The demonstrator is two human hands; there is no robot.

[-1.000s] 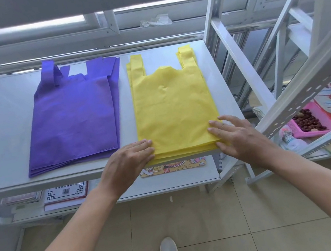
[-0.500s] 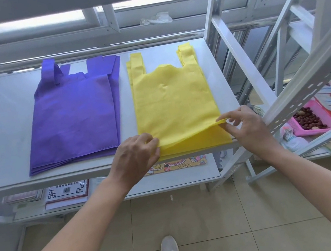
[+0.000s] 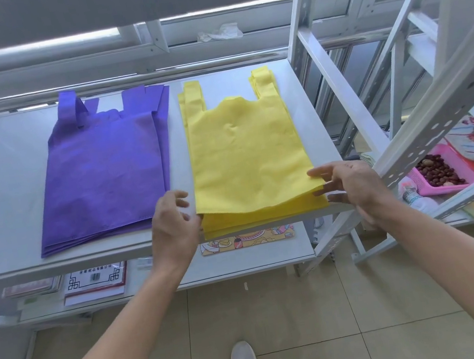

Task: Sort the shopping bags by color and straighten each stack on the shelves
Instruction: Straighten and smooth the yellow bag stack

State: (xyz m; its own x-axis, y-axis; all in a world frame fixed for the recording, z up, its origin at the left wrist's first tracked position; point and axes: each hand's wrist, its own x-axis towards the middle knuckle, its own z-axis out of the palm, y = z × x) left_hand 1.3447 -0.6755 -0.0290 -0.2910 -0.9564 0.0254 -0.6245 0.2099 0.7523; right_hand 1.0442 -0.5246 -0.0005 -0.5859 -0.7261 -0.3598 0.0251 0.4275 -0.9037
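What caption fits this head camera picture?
Right hand pinches the top yellow bag; left hand at its other corner.

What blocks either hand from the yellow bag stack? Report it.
Nothing visible does. The right hand pinches the top bag at its near right corner, and the left hand sits against the yellow stack's near left corner. The purple stack lies apart, to the left.

Bright window backlight, sharp centre, edges bowed.
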